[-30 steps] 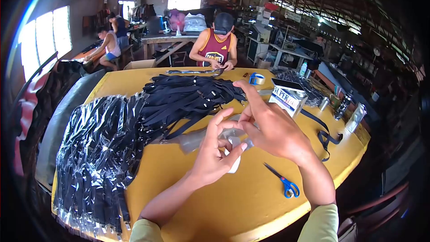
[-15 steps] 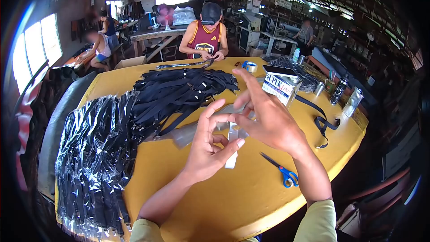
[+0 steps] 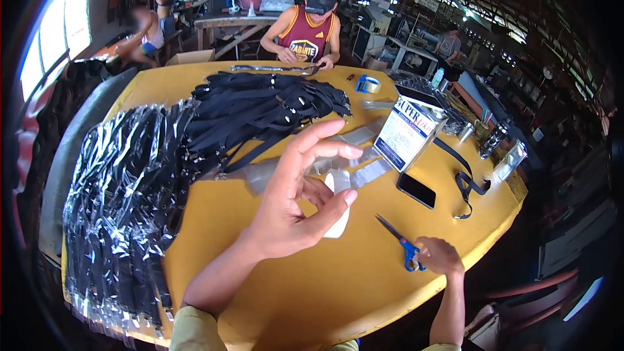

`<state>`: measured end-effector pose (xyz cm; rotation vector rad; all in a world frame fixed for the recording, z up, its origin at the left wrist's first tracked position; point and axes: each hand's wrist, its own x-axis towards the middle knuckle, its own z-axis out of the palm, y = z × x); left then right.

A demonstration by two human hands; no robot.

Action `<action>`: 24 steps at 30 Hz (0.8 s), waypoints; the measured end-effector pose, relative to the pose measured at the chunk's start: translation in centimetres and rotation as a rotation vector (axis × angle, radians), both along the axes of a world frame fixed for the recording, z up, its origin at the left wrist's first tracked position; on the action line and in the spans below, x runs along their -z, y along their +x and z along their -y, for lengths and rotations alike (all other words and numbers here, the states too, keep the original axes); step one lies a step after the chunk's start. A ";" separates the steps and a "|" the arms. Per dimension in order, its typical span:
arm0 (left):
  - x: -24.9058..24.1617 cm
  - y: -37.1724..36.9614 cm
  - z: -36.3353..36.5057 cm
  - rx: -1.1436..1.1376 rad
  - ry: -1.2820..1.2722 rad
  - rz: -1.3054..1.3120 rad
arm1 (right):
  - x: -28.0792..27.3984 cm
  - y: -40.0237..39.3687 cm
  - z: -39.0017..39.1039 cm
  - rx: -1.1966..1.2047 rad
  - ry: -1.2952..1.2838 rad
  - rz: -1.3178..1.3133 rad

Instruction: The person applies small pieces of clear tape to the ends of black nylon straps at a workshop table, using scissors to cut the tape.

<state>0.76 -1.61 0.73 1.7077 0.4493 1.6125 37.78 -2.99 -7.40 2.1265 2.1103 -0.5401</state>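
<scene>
My left hand (image 3: 286,201) is raised over the yellow table with its fingers curled around a narrow white roll of tape (image 3: 337,211). The thumb and fingers hold the roll at its edge. Lower on the right, my right hand (image 3: 440,255) is closed at the blue handle of the scissors (image 3: 408,251), its fingertips partly hidden. The scissors lie on the table, blades pointing away to the left. Clear plastic strips (image 3: 372,172) are spread beyond my left hand. A black phone (image 3: 416,190) rests flat between the scissors and a white labelled can (image 3: 406,131).
Black straps (image 3: 260,107) are heaped on the table (image 3: 260,299); plastic-wrapped bundles (image 3: 123,221) cover its left side. A tape roll (image 3: 368,84) sits at the far edge, near a seated person (image 3: 309,32) handling a strap. A loose black strap (image 3: 463,182) and bottles stand right.
My right hand has moved from beside the tape down to the scissors, uncovering the phone. My left hand keeps hold of the tape roll. The camera view has shifted slightly.
</scene>
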 end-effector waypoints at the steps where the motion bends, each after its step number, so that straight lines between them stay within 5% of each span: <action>1: -0.2 -0.2 0.0 -0.010 0.020 -0.012 | 1.2 0.2 0.4 0.015 -0.028 0.006; 12: -0.7 -1.0 0.1 -0.108 0.137 -0.074 | 2.8 0.8 0.1 0.094 0.198 -0.172; 15: -0.9 -1.5 0.2 -0.094 0.138 -0.081 | 1.7 1.5 -0.2 0.151 0.170 -0.313; 18: -1.2 -1.7 0.3 -0.106 0.120 -0.093 | 0.3 2.5 -0.6 0.066 0.089 -0.175; 21: -1.2 -1.7 0.3 -0.107 0.117 -0.084 | -3.5 2.3 -1.0 0.115 0.017 -0.400; 24: -1.2 -1.7 0.4 -0.063 0.089 -0.059 | -9.1 0.4 -0.3 -0.228 0.197 -0.548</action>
